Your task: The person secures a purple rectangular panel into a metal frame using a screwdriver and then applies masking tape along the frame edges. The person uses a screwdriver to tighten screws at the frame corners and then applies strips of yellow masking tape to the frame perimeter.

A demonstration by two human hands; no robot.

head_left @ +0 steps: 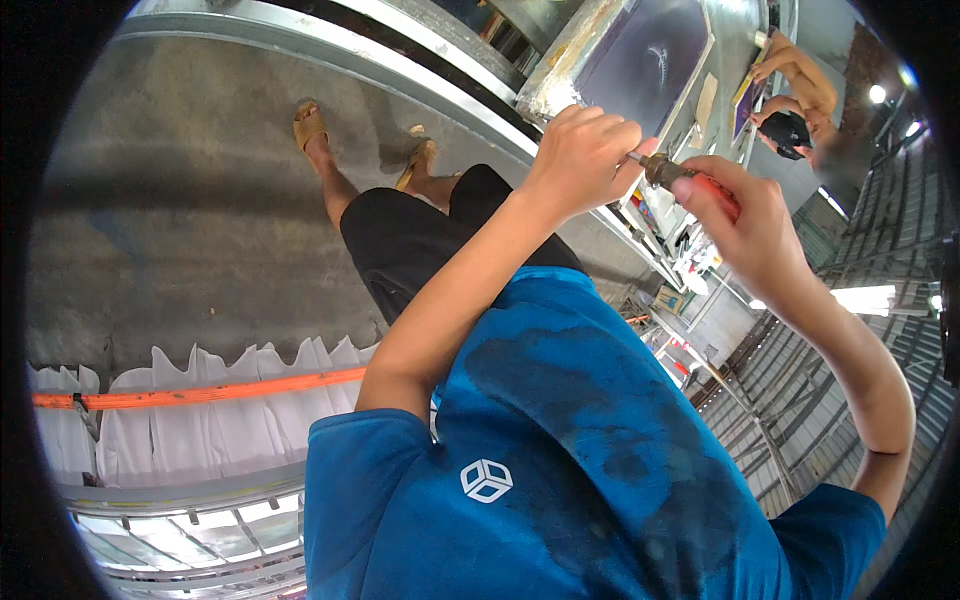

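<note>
My right hand (745,215) wraps round the red handle of a screwdriver-like tool (716,196). The tool has a dark brass-coloured collar and a thin metal shaft, which points left. My left hand (588,155) is curled closed where the shaft ends. Its fingers hide the tip and whatever else they grip. Just beyond the left hand lies a framed dark purple screen panel (640,65), its pale frame corner close to my knuckles. A whitish smear marks the panel's surface.
Metal rails (430,35) run along the table's side. At the upper right another person (805,95) handles a yellow-edged purple frame (742,105). White cloths (230,430) hang by an orange bar (230,390) at the lower left. Concrete floor (200,200) lies around my sandalled feet.
</note>
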